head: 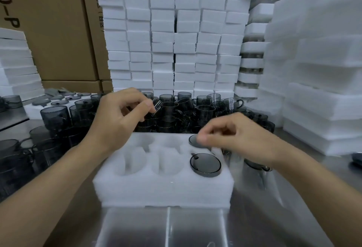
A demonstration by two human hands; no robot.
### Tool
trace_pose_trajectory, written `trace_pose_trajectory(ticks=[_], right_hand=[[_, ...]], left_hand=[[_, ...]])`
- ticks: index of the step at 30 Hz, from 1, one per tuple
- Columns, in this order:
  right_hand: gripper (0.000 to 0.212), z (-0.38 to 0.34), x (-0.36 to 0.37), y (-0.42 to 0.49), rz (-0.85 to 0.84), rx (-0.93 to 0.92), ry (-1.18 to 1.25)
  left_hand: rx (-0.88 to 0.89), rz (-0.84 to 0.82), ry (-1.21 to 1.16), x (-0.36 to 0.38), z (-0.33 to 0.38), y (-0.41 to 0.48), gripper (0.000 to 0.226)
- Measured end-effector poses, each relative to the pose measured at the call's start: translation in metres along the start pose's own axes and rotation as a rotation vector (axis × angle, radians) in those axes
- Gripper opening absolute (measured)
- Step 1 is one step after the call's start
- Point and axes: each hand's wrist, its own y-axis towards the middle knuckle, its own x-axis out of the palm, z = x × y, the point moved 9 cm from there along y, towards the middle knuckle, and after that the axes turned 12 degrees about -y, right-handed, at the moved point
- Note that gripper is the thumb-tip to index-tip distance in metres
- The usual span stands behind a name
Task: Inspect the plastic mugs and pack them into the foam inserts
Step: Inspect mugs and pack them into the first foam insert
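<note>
Left hand (121,117) is out over the heap of dark mugs (205,109) behind the insert, thumb and forefinger pinching the rim of one smoky grey see-through plastic mug (156,106) at the top of the pile. Right hand (235,135) hovers over the far right corner of the white six-pocket foam insert (162,188), fingers curled in and blurred; whether they grip anything, I can't tell. In the insert's right-hand column sit two packed mugs: the near lidded mug (205,165) with its round grey lid showing in full, and the far lidded mug (193,141) half hidden under those right fingertips. The insert lies on a shiny metal table (254,207). Loose grey round lids (58,98) lie far left, tall stacks of white foam blocks (162,41) rise behind, and brown cardboard boxes (58,31) stand beyond them
</note>
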Motion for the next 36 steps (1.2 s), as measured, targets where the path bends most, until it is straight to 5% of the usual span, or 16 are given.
trace_pose_trajectory(ticks=[5,10,14,20,29,36], right_hand=[[0.021,0.049,-0.066,-0.011,0.635,0.188,0.037],[0.029,0.073,-0.088,-0.028,0.845,0.295,-0.103],[0.033,0.082,-0.081,-0.027,0.771,0.348,-0.316],[0.027,0.087,-0.06,-0.016,0.436,0.456,-0.58],[0.059,0.1,-0.044,-0.018,0.059,0.546,-0.544],[0.049,0.099,-0.036,-0.022,-0.051,0.559,-0.5]], left_hand=[[0.025,-0.064,0.253,0.006,-0.011,-0.003,0.027],[-0.046,-0.067,0.208,0.014,-0.019,-0.005,0.027],[-0.052,-0.014,0.154,0.016,-0.016,-0.006,0.029],[-0.032,0.009,0.164,0.02,-0.011,-0.008,0.029],[-0.048,0.023,0.144,0.016,-0.013,-0.008,0.029],[-0.048,0.017,0.151,0.017,-0.012,-0.008,0.03]])
